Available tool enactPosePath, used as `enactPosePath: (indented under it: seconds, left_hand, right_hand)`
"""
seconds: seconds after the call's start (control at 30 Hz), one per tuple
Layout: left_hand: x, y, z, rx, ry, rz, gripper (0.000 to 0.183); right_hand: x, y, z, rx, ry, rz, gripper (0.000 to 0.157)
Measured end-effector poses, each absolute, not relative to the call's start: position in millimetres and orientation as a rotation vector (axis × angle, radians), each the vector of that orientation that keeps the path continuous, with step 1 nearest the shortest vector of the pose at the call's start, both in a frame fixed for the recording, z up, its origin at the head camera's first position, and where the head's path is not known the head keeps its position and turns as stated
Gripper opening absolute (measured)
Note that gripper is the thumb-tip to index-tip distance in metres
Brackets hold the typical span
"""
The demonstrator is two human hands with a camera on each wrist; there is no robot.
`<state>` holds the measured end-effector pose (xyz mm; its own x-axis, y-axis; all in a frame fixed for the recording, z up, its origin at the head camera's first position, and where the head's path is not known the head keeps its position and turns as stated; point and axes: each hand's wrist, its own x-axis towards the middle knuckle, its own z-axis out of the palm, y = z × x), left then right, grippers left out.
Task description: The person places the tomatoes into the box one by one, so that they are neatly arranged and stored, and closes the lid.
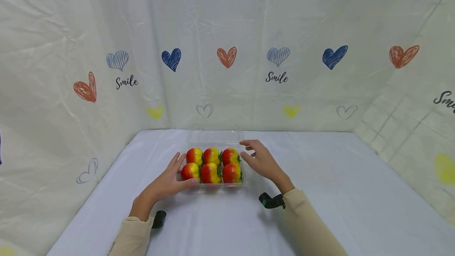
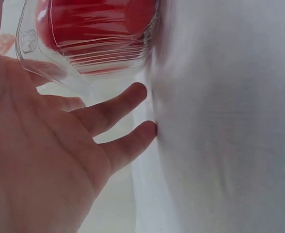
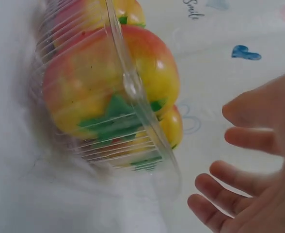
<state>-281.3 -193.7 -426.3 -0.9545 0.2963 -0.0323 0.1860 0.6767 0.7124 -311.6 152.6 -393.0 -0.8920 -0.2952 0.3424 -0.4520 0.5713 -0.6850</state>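
Note:
A clear plastic clamshell box (image 1: 234,185) sits on the table, its transparent lid (image 1: 215,136) folded back behind it. Two rows of red-and-yellow fruits (image 1: 211,174) with green leafy caps fill it. My left hand (image 1: 166,181) lies along the box's left side, fingers spread and thumb at the front rim; in the left wrist view two fingertips (image 2: 141,90) reach down near the cloth. On the other side, my right hand (image 1: 261,161) hovers by the back right corner with fingers loosely bent. The right wrist view shows a gap between those fingers (image 3: 225,196) and the ribbed wall.
White cloth (image 1: 320,192) covers the table, which reaches back to a hanging sheet (image 1: 234,19) printed with hearts and "Smile". A dark wrist camera (image 1: 271,200) juts from the right sleeve, another (image 1: 158,219) from the left.

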Motion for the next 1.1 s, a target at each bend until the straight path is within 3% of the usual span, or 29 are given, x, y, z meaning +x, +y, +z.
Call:
enactPosePath:
  seconds: [0.53, 1.1]
  left_hand:
    - [-305, -216, -433, 0.383, 2.532, 1.609, 0.093]
    - [-338, -201, -449, 0.319, 1.835, 2.239, 0.065]
  right_hand:
    - [-331, 147, -422, 0.325, -2.603, 1.883, 0.059]
    - [-339, 150, -437, 0.356, -2.173, 2.540, 0.069]
